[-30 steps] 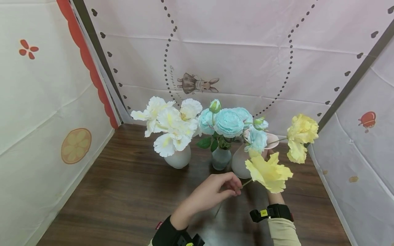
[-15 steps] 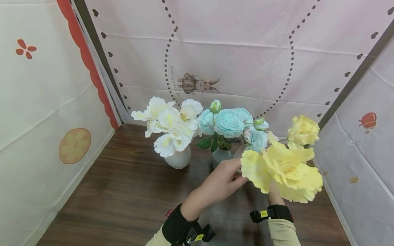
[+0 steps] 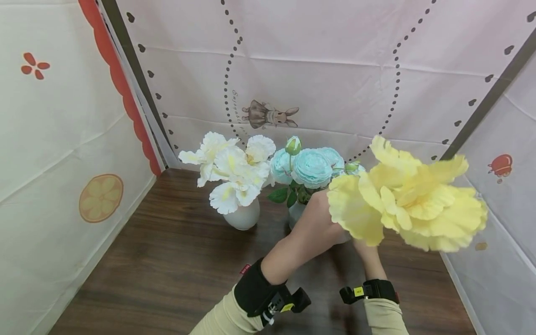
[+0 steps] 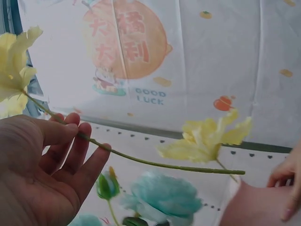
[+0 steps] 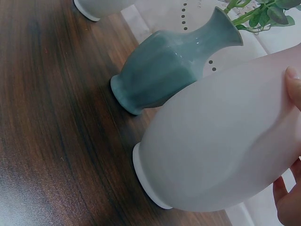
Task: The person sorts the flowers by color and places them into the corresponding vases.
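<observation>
My left hand (image 4: 51, 165) pinches the green stem (image 4: 141, 161) of a yellow artificial flower (image 3: 406, 200) between thumb and fingers. In the left wrist view the stem lies nearly level, its cut end by the mouth of a pale pinkish vase (image 5: 211, 141). Another yellow flower (image 4: 207, 139) stands in that vase. My right hand (image 4: 285, 174) grips the vase near its neck, thumb on one side and fingers on the other. The vase's base is at the tabletop. In the head view the raised bloom and left hand hide most of the vase and right hand.
Left of the pinkish vase stands a teal vase (image 5: 164, 70) holding light-blue flowers (image 3: 311, 168). Further left, a white vase (image 3: 244, 216) carries white flowers (image 3: 234, 170). Printed cloth walls (image 3: 318, 88) enclose the dark wooden table (image 3: 167, 274) at back and sides.
My left hand has moved up and to the right, lifting the yellow flower higher and nearer the head camera. My right hand has stayed at the pinkish vase.
</observation>
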Demonstrator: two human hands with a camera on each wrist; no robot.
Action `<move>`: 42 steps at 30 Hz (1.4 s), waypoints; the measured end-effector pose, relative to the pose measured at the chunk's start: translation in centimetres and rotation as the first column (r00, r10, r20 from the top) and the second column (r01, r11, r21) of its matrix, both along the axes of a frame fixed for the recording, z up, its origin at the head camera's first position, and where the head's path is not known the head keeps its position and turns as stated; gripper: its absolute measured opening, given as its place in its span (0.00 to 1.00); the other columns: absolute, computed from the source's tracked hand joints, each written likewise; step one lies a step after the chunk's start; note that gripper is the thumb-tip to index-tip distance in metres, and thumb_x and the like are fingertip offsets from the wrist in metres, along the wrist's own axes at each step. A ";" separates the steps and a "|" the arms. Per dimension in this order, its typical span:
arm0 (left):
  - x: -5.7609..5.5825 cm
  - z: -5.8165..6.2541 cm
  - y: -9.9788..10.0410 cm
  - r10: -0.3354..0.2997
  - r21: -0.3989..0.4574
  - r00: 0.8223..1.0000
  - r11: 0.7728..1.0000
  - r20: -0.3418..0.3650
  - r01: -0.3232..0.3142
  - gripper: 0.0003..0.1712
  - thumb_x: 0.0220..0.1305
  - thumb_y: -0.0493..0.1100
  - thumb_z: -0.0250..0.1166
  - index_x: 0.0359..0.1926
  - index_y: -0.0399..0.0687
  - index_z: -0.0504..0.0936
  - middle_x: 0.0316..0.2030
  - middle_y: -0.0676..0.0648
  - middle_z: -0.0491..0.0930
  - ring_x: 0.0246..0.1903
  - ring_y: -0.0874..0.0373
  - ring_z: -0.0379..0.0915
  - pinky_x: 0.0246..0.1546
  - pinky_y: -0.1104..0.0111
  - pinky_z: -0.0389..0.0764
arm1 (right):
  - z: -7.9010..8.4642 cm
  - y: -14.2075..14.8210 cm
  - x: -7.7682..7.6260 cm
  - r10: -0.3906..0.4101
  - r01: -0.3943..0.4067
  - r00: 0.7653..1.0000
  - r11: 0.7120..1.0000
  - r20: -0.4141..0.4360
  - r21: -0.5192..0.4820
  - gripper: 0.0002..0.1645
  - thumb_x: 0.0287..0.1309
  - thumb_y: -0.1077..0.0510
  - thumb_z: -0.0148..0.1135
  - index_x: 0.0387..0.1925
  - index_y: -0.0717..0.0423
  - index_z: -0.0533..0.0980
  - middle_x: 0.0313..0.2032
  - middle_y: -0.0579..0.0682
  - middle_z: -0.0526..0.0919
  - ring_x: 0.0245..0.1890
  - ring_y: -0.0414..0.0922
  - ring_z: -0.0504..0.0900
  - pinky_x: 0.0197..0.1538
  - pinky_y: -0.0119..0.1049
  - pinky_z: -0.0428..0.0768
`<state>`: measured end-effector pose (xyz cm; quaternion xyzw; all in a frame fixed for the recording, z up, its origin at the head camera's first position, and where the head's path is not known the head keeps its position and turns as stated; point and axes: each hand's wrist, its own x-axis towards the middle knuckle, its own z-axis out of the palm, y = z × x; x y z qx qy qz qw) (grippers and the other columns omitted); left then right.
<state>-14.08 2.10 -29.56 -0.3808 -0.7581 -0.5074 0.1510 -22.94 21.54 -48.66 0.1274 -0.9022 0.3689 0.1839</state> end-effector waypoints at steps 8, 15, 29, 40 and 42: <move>-0.7 2.2 1.0 0.043 0.042 0.998 0.998 -0.044 -0.041 0.07 0.69 0.34 0.60 0.45 0.34 0.78 0.38 0.41 0.80 0.39 0.54 0.77 0.44 0.80 0.76 | 1.0 0.4 2.2 -0.030 0.164 0.951 0.894 0.309 -0.417 0.40 0.68 0.61 0.58 0.74 0.62 0.52 0.73 0.64 0.58 0.76 0.60 0.55 0.78 0.57 0.54; -1.7 2.6 1.8 0.063 0.054 0.998 0.997 -0.028 -0.062 0.13 0.71 0.34 0.58 0.53 0.33 0.78 0.45 0.39 0.81 0.41 0.55 0.78 0.45 0.83 0.76 | 0.6 0.4 1.9 -0.014 0.122 0.972 0.884 0.234 -0.452 0.44 0.65 0.66 0.60 0.74 0.65 0.48 0.72 0.67 0.56 0.75 0.62 0.53 0.76 0.62 0.54; -3.2 1.8 3.1 0.079 0.050 0.995 0.996 -0.060 -0.076 0.17 0.72 0.35 0.57 0.59 0.34 0.76 0.52 0.39 0.81 0.53 0.52 0.81 0.50 0.84 0.78 | 0.7 0.3 1.9 -0.009 0.114 0.976 0.876 0.219 -0.470 0.45 0.63 0.67 0.62 0.73 0.66 0.48 0.71 0.67 0.57 0.74 0.61 0.55 0.77 0.61 0.54; -3.9 1.4 3.7 0.072 0.024 0.997 0.997 -0.010 -0.072 0.20 0.68 0.27 0.52 0.60 0.35 0.74 0.51 0.39 0.80 0.51 0.51 0.81 0.50 0.83 0.79 | 0.9 0.4 1.8 0.001 0.125 0.965 0.876 0.261 -0.466 0.46 0.64 0.69 0.60 0.74 0.67 0.45 0.72 0.68 0.53 0.75 0.61 0.52 0.78 0.60 0.51; -4.1 1.4 3.8 0.073 0.017 0.997 0.997 -0.020 -0.073 0.20 0.68 0.27 0.52 0.59 0.35 0.73 0.51 0.39 0.80 0.50 0.51 0.82 0.50 0.84 0.79 | 0.9 0.4 1.9 0.005 0.115 0.969 0.877 0.248 -0.466 0.46 0.64 0.68 0.60 0.74 0.67 0.45 0.72 0.67 0.54 0.75 0.61 0.52 0.78 0.60 0.52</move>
